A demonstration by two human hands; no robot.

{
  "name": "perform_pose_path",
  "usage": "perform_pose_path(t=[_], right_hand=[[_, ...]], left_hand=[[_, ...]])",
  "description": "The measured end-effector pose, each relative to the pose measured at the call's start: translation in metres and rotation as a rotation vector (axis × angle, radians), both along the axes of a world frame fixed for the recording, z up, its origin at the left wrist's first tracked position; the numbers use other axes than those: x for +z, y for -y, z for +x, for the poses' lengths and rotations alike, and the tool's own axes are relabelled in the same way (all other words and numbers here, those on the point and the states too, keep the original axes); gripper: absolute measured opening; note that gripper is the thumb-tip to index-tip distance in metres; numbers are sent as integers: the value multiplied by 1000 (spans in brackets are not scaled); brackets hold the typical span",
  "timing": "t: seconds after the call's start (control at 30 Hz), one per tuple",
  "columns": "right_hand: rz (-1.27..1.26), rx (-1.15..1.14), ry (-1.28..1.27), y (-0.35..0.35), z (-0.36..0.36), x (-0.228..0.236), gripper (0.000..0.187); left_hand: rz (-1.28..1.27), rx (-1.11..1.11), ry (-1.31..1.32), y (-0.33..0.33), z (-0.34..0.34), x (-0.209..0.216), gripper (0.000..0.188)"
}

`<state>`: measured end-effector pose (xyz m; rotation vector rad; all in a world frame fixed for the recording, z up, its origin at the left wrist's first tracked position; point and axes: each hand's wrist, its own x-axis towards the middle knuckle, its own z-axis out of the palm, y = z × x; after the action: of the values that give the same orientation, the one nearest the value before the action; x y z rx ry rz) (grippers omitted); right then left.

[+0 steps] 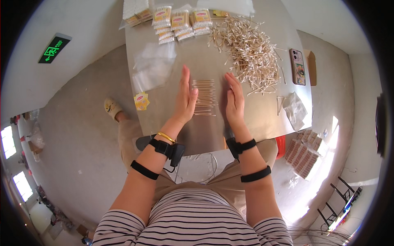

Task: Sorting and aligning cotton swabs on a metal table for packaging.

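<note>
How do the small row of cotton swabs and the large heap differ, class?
Order: the small row has swabs nearly parallel, while the large heap has them pointing many ways.
Amount: the small row has far fewer swabs than the large heap.
Place: the small row lies between the left hand and right hand; the large heap lies farther out, to the right.
Shared: both are unpacked, pale-tipped swabs.

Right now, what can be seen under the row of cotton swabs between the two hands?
Near the lower end of the swab row, the shiny tabletop shows through gaps. Where swabs lie close together, what is beneath is covered.
</note>
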<state>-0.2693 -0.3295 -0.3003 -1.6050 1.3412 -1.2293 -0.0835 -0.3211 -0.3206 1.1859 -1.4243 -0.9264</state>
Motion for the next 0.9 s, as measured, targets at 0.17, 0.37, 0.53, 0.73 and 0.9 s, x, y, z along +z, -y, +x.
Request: perform_pose_path(t=[0.17, 0.37, 0.53, 0.73, 0.9], right_hand=[[68, -86, -98, -37, -19, 5, 40], [120, -50, -138, -73, -6, 8, 37], [151, -36, -133, -92, -10, 2, 36], [145, -37, -111, -102, -13, 1, 35], [159, -47, -125, -110, -19, 2, 33]], left_hand=[[-114, -149, 689, -2, -3, 5, 43], [-162, 5, 643, -3, -4, -9, 37], [-146, -81, 677, -8, -8, 1, 34], [-142, -98, 712, -16, -4, -5, 38], [-143, -110, 969, -26, -13, -5, 61]])
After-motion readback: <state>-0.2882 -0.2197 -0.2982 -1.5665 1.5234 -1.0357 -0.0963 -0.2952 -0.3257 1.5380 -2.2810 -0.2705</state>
